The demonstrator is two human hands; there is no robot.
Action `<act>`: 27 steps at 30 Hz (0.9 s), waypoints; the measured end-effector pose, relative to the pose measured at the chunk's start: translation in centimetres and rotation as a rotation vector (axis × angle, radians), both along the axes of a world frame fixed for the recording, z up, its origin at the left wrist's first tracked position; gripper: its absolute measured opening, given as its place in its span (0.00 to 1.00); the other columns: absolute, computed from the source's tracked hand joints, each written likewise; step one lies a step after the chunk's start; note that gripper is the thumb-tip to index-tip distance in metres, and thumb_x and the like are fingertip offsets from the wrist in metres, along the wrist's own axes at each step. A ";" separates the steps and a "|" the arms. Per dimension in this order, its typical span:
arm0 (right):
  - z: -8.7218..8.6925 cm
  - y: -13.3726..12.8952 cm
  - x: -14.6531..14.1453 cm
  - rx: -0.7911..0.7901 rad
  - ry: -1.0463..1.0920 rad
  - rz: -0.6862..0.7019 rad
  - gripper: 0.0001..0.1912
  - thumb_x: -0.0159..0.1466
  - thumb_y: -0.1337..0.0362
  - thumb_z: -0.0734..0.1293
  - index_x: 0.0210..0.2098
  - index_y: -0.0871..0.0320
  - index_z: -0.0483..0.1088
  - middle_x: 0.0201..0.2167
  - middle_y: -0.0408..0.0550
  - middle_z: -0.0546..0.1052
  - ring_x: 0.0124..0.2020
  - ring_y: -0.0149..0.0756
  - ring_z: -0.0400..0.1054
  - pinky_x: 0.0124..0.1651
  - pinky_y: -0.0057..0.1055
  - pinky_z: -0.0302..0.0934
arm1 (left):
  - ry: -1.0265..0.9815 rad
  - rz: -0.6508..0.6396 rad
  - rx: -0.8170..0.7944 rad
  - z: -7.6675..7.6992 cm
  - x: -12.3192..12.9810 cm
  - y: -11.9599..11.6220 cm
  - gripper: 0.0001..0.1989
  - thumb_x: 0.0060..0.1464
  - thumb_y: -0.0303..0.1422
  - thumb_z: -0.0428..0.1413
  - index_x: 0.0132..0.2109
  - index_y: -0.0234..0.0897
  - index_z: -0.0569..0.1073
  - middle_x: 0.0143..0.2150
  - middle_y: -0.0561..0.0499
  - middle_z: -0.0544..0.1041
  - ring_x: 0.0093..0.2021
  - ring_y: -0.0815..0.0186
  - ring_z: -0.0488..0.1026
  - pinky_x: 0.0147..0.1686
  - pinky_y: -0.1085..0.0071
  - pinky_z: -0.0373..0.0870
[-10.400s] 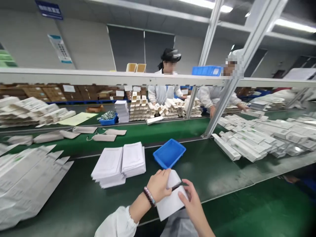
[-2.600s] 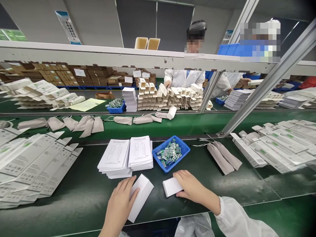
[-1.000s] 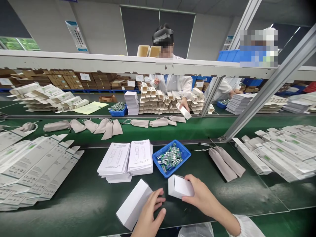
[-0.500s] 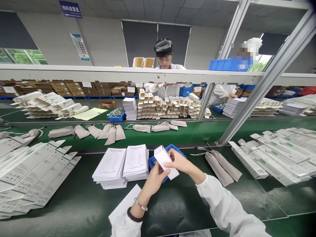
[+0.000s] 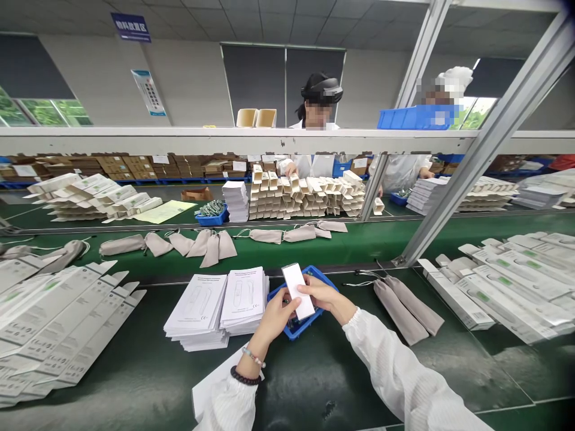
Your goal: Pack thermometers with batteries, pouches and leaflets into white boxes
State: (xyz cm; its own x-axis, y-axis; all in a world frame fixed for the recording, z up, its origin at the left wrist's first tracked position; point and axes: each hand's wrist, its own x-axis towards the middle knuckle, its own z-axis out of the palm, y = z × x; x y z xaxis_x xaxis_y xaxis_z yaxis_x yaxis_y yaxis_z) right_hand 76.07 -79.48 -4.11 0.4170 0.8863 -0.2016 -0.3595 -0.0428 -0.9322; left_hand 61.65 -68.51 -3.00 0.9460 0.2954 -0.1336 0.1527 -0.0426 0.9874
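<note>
Your left hand (image 5: 277, 312) and right hand (image 5: 320, 293) grasp 1 small white box (image 5: 294, 281) between them, left on its near-left side, right on its right side, thumbs on the face toward you. Box is tilted, in front of the blue bin (image 5: 322, 273); can't tell if it touches. Bin's contents mostly hidden by your hands.

Another white carton (image 5: 213, 383) lies on the dark green worktop (image 5: 309, 377), partly under your left forearm. 2 stacks of printed manuals (image 5: 245, 291) sit side by side, just left of the bin. 2 grey drawstring pouches (image 5: 406, 308) lie right of it, cords toward the bin.

Outer left: overlapping flat printed cartons (image 5: 63, 329). Outer right: spread of printed white cartons (image 5: 507, 287). Behind your worktop, more grey pouches (image 5: 265, 236) on a green strip. Past that, 1 co-worker (image 5: 321, 166) has a hand at a pile of open-ended cartons (image 5: 308, 200).
</note>
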 end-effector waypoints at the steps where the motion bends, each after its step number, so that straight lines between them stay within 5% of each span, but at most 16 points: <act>1: -0.2 0.1 0.0 0.000 0.004 -0.009 0.43 0.39 0.42 0.81 0.46 0.59 0.68 0.40 0.51 0.78 0.41 0.45 0.75 0.44 0.41 0.69 | 0.021 0.011 0.034 0.0 0.0 0.0 0.26 0.57 0.51 0.56 0.52 0.35 0.67 0.50 0.41 0.74 0.46 0.58 0.77 0.43 0.63 0.78; 9: -0.9 -0.4 1.0 -0.046 -0.217 -0.157 0.36 0.50 0.41 0.75 0.49 0.59 0.71 0.49 0.57 0.78 0.50 0.53 0.74 0.51 0.46 0.68 | 0.231 0.148 0.463 0.2 0.5 0.1 0.19 0.59 0.50 0.53 0.41 0.36 0.64 0.41 0.40 0.77 0.41 0.53 0.77 0.38 0.62 0.71; 14: -1.0 -0.5 1.9 -0.219 -0.548 -0.366 0.28 0.56 0.51 0.74 0.49 0.59 0.68 0.51 0.57 0.75 0.57 0.56 0.67 0.60 0.50 0.59 | 0.354 0.169 0.673 1.9 1.4 -1.1 0.29 0.60 0.48 0.50 0.56 0.25 0.63 0.50 0.25 0.76 0.49 0.42 0.77 0.43 0.59 0.67; 19: -1.5 -0.7 2.4 -0.377 -0.706 -0.362 0.17 0.62 0.54 0.68 0.43 0.59 0.69 0.44 0.58 0.77 0.50 0.55 0.71 0.51 0.45 0.63 | 0.398 0.178 0.815 3.5 2.3 -2.2 0.44 0.60 0.49 0.51 0.68 0.15 0.49 0.52 0.22 0.76 0.52 0.43 0.77 0.45 0.62 0.67; 27: -0.5 -2.7 4.2 -0.400 -0.862 -0.405 0.21 0.69 0.49 0.56 0.29 0.56 0.68 0.23 0.47 0.74 0.25 0.40 0.70 0.32 0.33 0.61 | 0.328 0.221 0.908 8.6 2.7 -0.5 0.37 0.59 0.49 0.50 0.62 0.19 0.62 0.43 0.25 0.79 0.45 0.38 0.77 0.40 0.57 0.68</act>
State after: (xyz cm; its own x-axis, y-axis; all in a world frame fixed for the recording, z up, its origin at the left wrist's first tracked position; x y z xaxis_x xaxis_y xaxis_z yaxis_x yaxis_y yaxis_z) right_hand 80.26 -82.14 -4.66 0.8116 0.5813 0.0575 0.3671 -0.4311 -0.8242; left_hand 64.30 -68.99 5.65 0.8140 0.5806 -0.0144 0.5084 -0.7003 0.5011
